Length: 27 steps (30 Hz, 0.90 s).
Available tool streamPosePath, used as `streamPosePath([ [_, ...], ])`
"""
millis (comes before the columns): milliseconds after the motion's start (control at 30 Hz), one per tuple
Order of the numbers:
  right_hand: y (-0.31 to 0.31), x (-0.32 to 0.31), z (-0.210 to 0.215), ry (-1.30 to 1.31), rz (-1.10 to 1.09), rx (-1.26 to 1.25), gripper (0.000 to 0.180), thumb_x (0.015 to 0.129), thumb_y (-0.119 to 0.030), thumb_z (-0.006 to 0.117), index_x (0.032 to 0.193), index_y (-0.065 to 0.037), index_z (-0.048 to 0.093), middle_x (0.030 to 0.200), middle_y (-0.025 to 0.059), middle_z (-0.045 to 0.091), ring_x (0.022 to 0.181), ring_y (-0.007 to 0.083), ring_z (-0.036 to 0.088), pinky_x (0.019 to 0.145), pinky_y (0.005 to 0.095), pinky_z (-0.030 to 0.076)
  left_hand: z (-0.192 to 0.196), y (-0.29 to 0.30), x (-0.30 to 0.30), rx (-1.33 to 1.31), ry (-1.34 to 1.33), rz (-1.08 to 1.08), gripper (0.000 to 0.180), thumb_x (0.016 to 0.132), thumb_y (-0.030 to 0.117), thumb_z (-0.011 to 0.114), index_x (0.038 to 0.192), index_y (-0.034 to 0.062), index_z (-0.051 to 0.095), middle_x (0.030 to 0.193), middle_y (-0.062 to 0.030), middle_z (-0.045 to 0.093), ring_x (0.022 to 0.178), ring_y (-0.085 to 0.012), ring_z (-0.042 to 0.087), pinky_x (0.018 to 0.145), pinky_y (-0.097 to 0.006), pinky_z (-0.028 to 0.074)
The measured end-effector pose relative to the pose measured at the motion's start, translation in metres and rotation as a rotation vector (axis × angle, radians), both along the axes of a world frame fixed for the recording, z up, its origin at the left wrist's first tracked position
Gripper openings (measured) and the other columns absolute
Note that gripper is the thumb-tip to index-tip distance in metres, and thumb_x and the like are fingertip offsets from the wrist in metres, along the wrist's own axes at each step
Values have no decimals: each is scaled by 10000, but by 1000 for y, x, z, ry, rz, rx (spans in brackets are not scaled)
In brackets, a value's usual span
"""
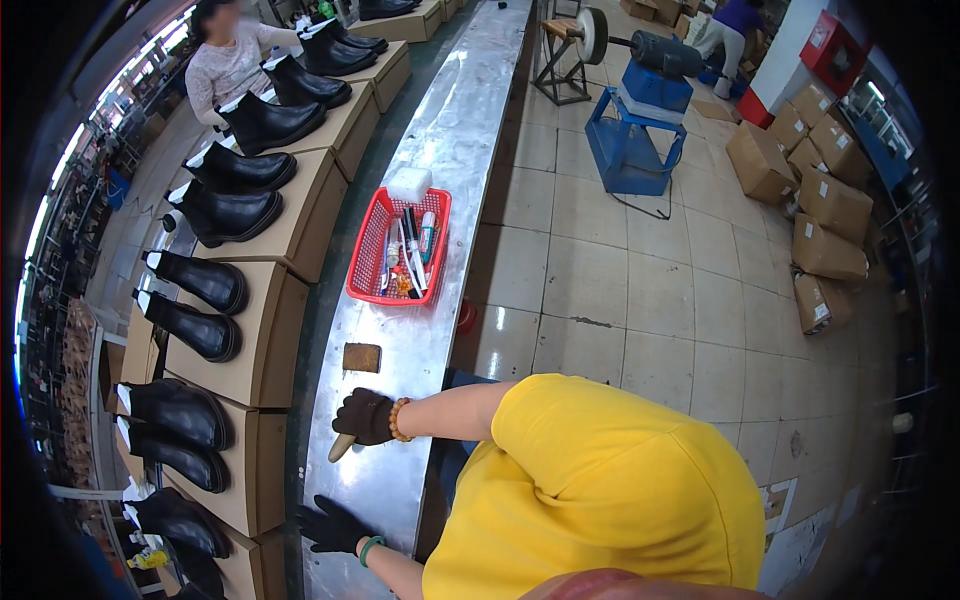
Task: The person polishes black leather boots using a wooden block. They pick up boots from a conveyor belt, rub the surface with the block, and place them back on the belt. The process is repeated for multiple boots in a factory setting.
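Shoe factory (boots (205, 280) atop boxes (272, 330))

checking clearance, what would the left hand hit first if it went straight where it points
Past the dark green strip, the left hand would probably meet the cardboard box first, though depth is unclear.

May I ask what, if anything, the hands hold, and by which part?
The open left hand holds nothing visible. Whether the tan shape at the right hand is held or its thumb cannot be told.
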State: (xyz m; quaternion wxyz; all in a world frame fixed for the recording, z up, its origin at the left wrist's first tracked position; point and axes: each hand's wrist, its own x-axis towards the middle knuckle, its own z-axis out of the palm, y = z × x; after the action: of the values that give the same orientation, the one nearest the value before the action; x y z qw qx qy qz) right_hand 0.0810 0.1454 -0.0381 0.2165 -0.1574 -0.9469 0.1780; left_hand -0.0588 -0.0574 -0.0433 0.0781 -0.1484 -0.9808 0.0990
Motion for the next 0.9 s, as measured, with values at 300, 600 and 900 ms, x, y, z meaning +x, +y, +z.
streamPosePath([
  [300,-3,-1,-1,14,-4,-6,196,685,-256,691,825,-140,617,783,44,625,772,250,616,705,404,474,3,-1,1,3,-9,2,616,938,577,259,1420,202,342,1465,-38,343,1341,-263,323,1041,-615,207],
  [600,-7,-3,0,12,-6,-5,222,672,-272,704,823,-135,615,778,42,622,771,248,614,709,401,473,-1,-6,-4,21,-10,-10,634,935,589,259,1423,191,332,1460,-53,348,1345,-249,321,1040,-621,204],
  [900,-11,-5,2,-37,8,-26,235,692,-298,701,837,-133,617,800,42,629,791,247,615,719,398,472,3,-9,-2,12,-28,0,649,932,600,249,1427,188,326,1467,-55,337,1347,-245,318,1047,-615,196],
])
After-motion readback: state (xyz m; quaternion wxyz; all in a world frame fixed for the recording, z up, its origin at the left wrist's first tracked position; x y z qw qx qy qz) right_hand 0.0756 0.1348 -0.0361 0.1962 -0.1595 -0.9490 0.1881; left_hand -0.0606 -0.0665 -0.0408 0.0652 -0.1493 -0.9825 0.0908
